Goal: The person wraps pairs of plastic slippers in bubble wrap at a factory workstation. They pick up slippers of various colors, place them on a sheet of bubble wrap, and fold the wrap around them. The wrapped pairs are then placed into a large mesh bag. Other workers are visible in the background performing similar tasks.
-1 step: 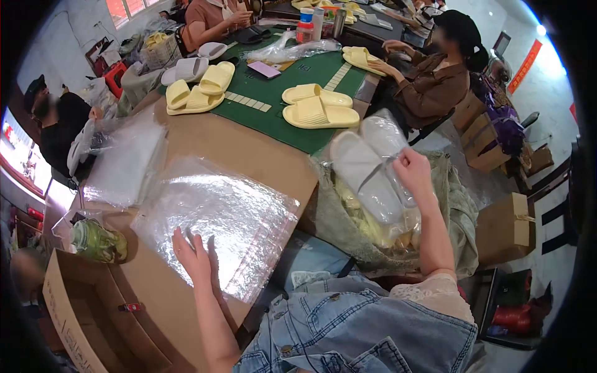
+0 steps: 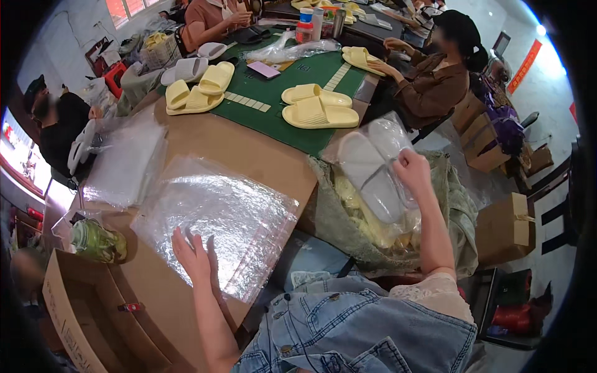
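My right hand (image 2: 413,171) is closed on the edge of a clear plastic bag holding a pair of pale grey slippers (image 2: 367,174). The bagged pair hangs over a large grey-green sack (image 2: 451,211), in which yellowish wrapped things show. My left hand (image 2: 193,255) rests with fingers stretched out on a stack of clear plastic bags (image 2: 211,199), gripping nothing. These bags lie on a cardboard-covered table (image 2: 242,140). Toward the far side, pale yellow slippers (image 2: 320,115) stand in pairs on a green mat (image 2: 249,96).
Left of the bag stack are more clear bags (image 2: 121,168), a greenish jar (image 2: 93,242) and an open cardboard box (image 2: 118,298). A phone (image 2: 264,69) lies on the mat. A person in brown (image 2: 429,81) sits at the far right; another in black (image 2: 65,124) is at left.
The bagged grey slippers have shifted very slightly to the right at their upper end. Both of my hands stay nearly where they were.
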A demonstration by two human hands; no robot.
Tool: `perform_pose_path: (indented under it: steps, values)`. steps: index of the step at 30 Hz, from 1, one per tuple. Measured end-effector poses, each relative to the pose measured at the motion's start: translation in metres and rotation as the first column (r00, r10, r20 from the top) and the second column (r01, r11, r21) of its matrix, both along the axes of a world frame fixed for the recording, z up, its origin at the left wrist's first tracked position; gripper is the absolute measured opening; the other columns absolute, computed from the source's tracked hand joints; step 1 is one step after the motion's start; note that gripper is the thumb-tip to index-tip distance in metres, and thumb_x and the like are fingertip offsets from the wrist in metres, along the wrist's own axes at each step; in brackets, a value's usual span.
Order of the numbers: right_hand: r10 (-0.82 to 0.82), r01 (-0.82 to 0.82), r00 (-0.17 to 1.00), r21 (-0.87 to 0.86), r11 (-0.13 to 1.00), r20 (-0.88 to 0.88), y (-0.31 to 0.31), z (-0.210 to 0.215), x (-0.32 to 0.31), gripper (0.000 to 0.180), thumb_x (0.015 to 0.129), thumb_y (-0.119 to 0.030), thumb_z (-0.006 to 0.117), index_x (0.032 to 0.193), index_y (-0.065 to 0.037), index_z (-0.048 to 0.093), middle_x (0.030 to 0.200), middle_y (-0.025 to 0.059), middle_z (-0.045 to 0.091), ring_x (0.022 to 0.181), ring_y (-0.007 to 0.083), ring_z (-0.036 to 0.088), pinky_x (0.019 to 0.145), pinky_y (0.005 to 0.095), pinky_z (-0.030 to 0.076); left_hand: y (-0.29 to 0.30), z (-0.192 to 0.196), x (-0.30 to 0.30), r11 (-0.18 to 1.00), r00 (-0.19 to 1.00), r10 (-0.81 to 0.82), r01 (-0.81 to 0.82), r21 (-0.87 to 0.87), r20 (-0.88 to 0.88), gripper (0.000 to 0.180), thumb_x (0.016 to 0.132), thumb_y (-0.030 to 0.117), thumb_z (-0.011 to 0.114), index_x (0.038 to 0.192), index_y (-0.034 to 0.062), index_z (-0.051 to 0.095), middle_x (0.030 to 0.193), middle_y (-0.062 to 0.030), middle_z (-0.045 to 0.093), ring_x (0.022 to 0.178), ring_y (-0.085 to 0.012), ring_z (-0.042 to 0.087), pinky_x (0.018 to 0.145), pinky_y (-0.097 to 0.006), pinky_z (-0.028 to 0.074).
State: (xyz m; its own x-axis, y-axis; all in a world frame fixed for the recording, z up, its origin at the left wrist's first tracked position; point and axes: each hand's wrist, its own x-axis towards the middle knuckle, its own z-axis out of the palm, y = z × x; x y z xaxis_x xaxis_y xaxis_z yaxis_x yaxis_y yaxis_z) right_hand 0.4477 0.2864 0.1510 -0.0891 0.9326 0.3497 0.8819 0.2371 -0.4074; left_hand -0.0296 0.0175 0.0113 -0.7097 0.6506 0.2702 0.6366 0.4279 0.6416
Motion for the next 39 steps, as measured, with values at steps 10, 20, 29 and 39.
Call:
perform_pose_path:
  steps: [10,20,29,39]
  values:
    - [0.100,-0.096,0.995,-0.115,0.989,0.030,0.044,-0.144,0.046,0.065,0.074,-0.026,0.070,0.132,-0.004,0.050,0.148,0.0249,0.041,0.133,0.0470,0.041,0.109,0.0502,0.038,-0.003,-0.006,-0.005,0.999,0.998,-0.021,0.020,-0.025,-0.055,0.063,0.096,0.027,0.058,0.146,-0.0049,0.037,0.149,-0.0278,0.040,0.142,-0.0451,0.029,0.118,-0.051,0.022]
    - [0.104,-0.020,0.879,-0.182,0.983,0.465,0.014,-0.187,-0.009,0.084,0.071,-0.039,0.080,0.145,-0.023,0.045,0.157,0.0276,0.024,0.144,0.0550,0.019,0.104,0.0671,0.032,-0.002,0.000,-0.001,0.998,0.999,-0.019,0.017,-0.063,-0.032,0.065,0.095,0.028,0.061,0.147,-0.0032,0.037,0.151,-0.0277,0.037,0.144,-0.0445,0.028,0.119,-0.051,0.021]
    - [0.135,0.073,0.847,-0.364,0.929,0.514,0.059,-0.190,-0.039,0.081,0.075,-0.037,0.075,0.147,-0.019,0.045,0.157,0.0278,0.024,0.146,0.0538,0.013,0.104,0.0705,0.030,-0.008,-0.006,-0.005,0.997,0.998,-0.018,0.013,-0.072,-0.068,0.065,0.094,0.028,0.063,0.145,-0.0033,0.039,0.151,-0.0276,0.038,0.144,-0.0442,0.026,0.119,-0.051,0.021]
    - [0.299,-0.300,0.954,0.173,0.938,0.033,0.209,-0.113,-0.139,0.050,0.083,-0.015,0.064,0.131,-0.003,0.057,0.120,0.0197,0.064,0.114,0.0394,0.059,0.098,0.0487,0.047,-0.006,-0.001,0.001,0.999,0.990,-0.007,0.000,-0.055,-0.140,0.064,0.091,0.028,0.065,0.142,-0.0038,0.043,0.146,-0.0290,0.043,0.140,-0.0449,0.034,0.117,-0.051,0.025]
